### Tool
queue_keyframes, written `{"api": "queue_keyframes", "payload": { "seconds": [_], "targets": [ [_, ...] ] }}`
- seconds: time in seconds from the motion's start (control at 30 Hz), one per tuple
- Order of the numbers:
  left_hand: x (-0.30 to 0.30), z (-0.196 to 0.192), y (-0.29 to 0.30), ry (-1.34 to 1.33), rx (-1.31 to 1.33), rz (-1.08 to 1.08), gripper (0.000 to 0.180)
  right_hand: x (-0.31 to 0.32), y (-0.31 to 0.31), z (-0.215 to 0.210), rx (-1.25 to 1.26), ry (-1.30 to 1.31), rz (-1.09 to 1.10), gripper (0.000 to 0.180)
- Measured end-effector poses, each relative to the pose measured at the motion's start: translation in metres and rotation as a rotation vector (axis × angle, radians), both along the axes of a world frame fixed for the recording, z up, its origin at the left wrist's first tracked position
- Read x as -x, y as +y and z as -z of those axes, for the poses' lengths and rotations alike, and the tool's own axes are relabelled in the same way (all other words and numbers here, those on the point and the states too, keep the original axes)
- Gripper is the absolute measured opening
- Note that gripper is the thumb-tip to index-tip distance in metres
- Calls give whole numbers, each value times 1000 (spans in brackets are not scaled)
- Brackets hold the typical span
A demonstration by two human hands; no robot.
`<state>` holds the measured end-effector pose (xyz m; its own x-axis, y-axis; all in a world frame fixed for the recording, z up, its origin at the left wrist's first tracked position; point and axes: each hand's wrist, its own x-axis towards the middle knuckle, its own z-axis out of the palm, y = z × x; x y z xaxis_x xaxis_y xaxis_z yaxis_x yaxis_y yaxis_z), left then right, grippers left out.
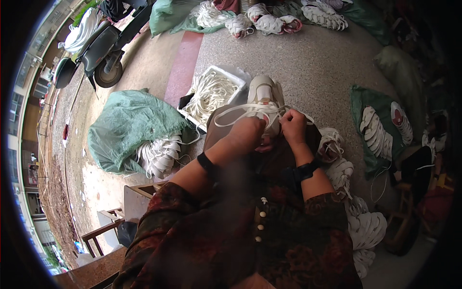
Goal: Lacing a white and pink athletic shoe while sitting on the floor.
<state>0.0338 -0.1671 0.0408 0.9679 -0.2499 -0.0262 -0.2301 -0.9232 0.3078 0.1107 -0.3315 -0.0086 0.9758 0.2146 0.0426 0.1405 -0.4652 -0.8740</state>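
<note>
We see a pale shoe (263,91) with its toe pointing away from us, just ahead of and between the two hands, above the lap. A flat white lace (232,111) crosses its throat, looping loosely past the grip on both sides. The right hand (293,126) has thumb and fingers pinched together on the lace; the left hand (248,131) is curled at the shoe's near left side, and we cannot tell whether it clamps anything. We judge the lacing partly done: the lace is on the shoe, but its slack is not drawn in and we make out no finished bow. Beyond the left hand sits a white box (236,79) of loose laces (211,94); farther left, a green sack (130,120) spills white shoe uppers (161,155). Behind the right hand we find more uppers piled.
</note>
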Motion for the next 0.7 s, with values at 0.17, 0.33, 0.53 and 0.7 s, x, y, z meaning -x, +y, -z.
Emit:
{"api": "queue_keyframes", "payload": {
  "seconds": [0.17, 0.33, 0.53, 0.7],
  "targets": [
    [24, -1, 31, 267, 781, -334, 14, 11, 17, -17, 114, -432, -143, 3],
    [12, 12, 37, 358, 1440, -704, 12, 15, 38, -29, 82, -444, -446, 4],
    [-12, 35, 41, 136, 1373, -797, 12, 12, 52, -23, 183, -315, -478, 6],
    [-19, 34, 39, 80, 1163, -795, 16, 17, 53, -26, 285, -437, -458, 8]
  ]
}}
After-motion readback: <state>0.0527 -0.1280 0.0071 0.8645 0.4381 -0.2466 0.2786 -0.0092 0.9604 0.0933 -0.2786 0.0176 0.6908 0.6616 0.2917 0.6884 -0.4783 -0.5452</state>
